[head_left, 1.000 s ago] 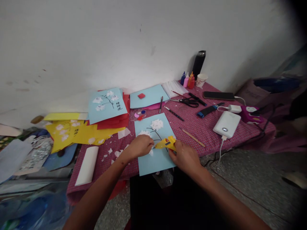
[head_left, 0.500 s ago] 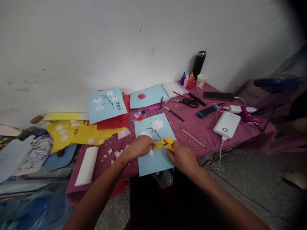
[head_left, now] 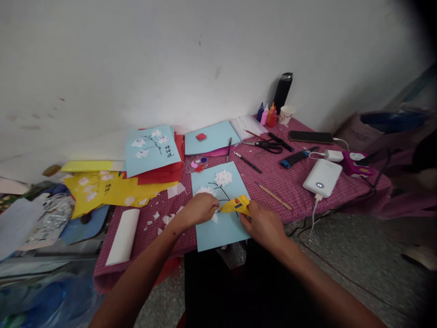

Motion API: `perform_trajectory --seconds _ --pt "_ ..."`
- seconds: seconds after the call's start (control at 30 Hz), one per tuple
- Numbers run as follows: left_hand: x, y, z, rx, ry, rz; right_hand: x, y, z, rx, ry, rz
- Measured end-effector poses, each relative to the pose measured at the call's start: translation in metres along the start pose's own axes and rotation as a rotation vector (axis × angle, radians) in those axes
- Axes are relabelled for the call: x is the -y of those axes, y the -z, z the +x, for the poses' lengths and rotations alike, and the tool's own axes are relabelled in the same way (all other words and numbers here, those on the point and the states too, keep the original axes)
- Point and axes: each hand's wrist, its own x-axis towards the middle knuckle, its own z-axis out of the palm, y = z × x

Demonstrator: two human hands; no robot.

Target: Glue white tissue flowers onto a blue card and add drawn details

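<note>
My right hand [head_left: 264, 222] is wrapped round a yellow glue gun [head_left: 236, 205], its nozzle pointing left. Close to that nozzle, my left hand [head_left: 202, 208] has its fingertips pinched together; what is between them is too small to make out. Both hands are over a light blue sheet of paper [head_left: 218, 234] at the table's front edge. Drawn dark stems and white crumpled-paper flowers [head_left: 223, 178] are on this sheet, and my left hand partly covers one flower.
Paper scraps [head_left: 167, 219] and a white roll [head_left: 123, 237] lie to the left. Behind is a finished flower picture [head_left: 146, 159] on red sheets. Scissors [head_left: 269, 146], a wooden stick [head_left: 275, 197], a blue cutter [head_left: 297, 158] and a white power bank [head_left: 322, 177] with cables lie to the right.
My right hand and the glue gun have shifted slightly to the right, with the gun's nozzle still close to my left fingertips. My left hand has hardly moved.
</note>
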Motion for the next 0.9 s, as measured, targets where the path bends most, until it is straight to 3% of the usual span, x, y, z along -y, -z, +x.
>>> perform_trajectory --seconds 0.37,0.9 --pt "0.000 -0.001 -0.001 -0.002 0.007 -0.003 0.006 -0.005 0.002 -0.002 0.038 0.003" --pt "0.001 -0.001 -0.005 -0.038 0.009 -0.022 -0.011 0.001 0.001 -0.010 -0.026 -0.020"
